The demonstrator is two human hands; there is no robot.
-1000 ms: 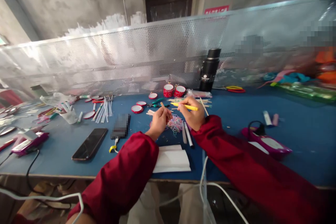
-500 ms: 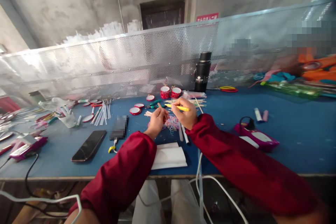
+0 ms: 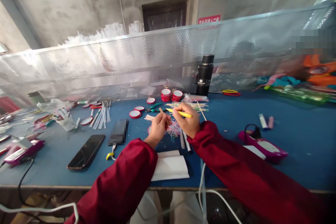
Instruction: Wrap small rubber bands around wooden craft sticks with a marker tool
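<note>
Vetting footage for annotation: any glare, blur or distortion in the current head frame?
Head view: glare whitens the left end of the perforated metal screen; head view: orange items at far right and the right maroon sleeve's lower end look smeared; head view: upper-right corner darkens; head view: yellow pen reads clearly enough.

Loose, creased deep-red sleeves [image 3: 118,182] with gathered cuffs [image 3: 148,147] are worn above pale, off-white trousers [image 3: 148,208].
</note>
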